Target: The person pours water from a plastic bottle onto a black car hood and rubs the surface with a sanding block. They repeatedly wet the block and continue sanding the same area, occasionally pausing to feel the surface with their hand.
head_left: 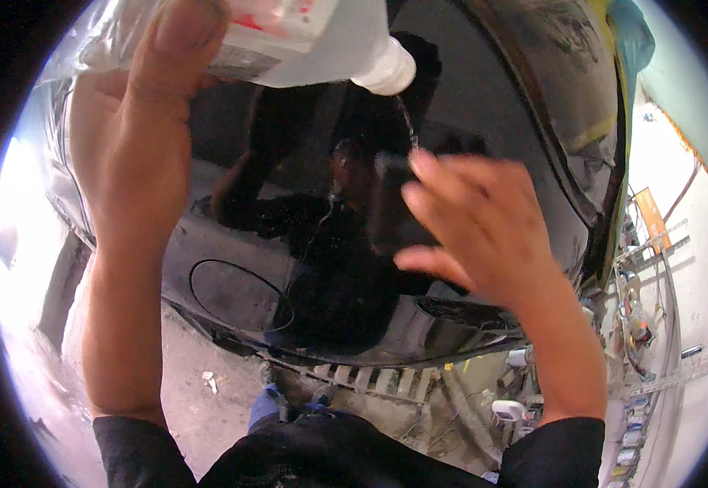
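Observation:
My left hand [163,106] is closed around a translucent white plastic bottle [321,49], tipped so its white cap end [388,71] points down to the right. A thin stream of clear liquid [406,122] runs from the cap toward the fingertips of my right hand [484,220]. That hand is open and empty, fingers apart and slightly blurred, over a glossy black car body panel [354,317]. A wet trail [321,220] runs down the panel. A round flap outline [240,293] shows at its lower left. Most of the bottle's far end is hidden by my left hand.
Clear plastic sheeting [110,45] covers the upper left. More masking film [630,41] hangs along the panel's right side. On the right, shelving [655,382] holds small containers and tools beside a pale wall. A slatted wooden piece [370,381] lies on the floor below the panel.

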`<state>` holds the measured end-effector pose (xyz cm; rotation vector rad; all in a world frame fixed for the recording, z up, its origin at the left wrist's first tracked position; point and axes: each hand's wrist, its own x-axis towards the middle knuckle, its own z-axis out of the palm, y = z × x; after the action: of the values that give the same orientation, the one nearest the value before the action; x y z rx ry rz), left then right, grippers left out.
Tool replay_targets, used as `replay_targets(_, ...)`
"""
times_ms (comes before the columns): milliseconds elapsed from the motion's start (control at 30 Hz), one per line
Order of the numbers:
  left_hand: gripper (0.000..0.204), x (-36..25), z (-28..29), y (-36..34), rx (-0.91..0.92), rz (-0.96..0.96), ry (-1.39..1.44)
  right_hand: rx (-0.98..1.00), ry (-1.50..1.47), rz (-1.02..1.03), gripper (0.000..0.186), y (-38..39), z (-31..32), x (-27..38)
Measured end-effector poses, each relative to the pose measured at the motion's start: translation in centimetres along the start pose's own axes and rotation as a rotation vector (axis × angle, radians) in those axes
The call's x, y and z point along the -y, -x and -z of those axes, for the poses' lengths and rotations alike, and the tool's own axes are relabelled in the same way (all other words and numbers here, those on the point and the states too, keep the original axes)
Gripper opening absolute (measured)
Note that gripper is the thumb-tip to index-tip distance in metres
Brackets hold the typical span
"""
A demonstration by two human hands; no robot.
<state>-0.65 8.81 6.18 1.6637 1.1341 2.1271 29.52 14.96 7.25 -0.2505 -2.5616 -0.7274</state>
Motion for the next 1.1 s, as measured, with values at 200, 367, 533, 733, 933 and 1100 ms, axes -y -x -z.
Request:
replay_targets(200,0.052,0.8,0.8,-0.1,-0.043,0.064,-0.102,0.042,0.022,0.0,0.067,-0.7,0.6,-0.2)
replay_targets(367,0.049,3.0,0.2,-0.5,-0.169,-0.136,0.255,0.083,-0.01,-0.019,0.067,-0.5,0.5,0.0)
replay_targets(533,0.045,5.5,3.3,-0.4,-0.068,-0.102,0.299,0.035,-0.021,-0.03,0.064,1.5,1.1,0.3)
replay_targets(733,0.046,4.2,2.0,-1.3,-0.082,-0.139,0.265,0.034,-0.011,-0.01,0.068,-1.8,0.3,-0.3)
replay_targets(933,0.049,5.4,3.4,-0.6,-0.117,-0.125,0.34,0.057,-0.001,-0.012,0.066,-0.1,0.9,0.0)
replay_targets(1100,0.053,4.6,2.7,-0.9,-0.223,-0.05,0.324,0.046,0.006,0.001,0.065,-1.7,0.2,-0.3)
